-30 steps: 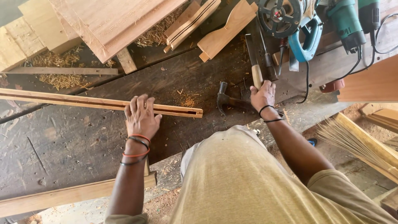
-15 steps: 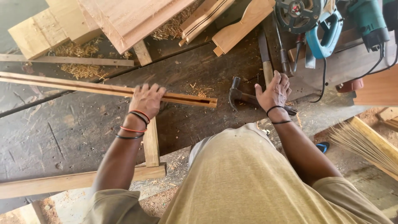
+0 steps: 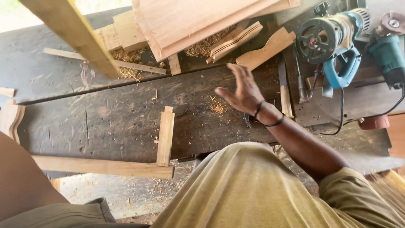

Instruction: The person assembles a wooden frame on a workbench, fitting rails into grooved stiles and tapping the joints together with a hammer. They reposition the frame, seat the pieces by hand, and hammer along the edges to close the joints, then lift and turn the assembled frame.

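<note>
**Open right hand above a dark worktable, long strip raised at upper left**

The person's right hand [image 3: 240, 90] hovers above the dark wooden table [image 3: 105, 122], palm open, its fingers [image 3: 236, 71] spread and gripping nothing. Black bands circle the wrist. The left arm shows only as a bare upper arm at the lower left edge; the left hand is out of view, so whether its fingers are open or closed cannot be told. A long pale wooden strip [image 3: 71, 33] crosses the upper left corner at a slant, blurred and close to the camera, lifted clear of the table.

Just right of the open hand lies a chisel [image 3: 286, 90] with a pale wooden handle, beside a slimmer metal tool. Beyond them sits a teal power router [image 3: 329, 40], its cord trailing down the table. A short wooden batten [image 3: 165, 135] lies upright in view, meeting a longer rail [image 3: 101, 166] along the table's near edge. Moulded boards [image 3: 198, 21] and shavings [image 3: 126, 57] are piled at the far side.
</note>
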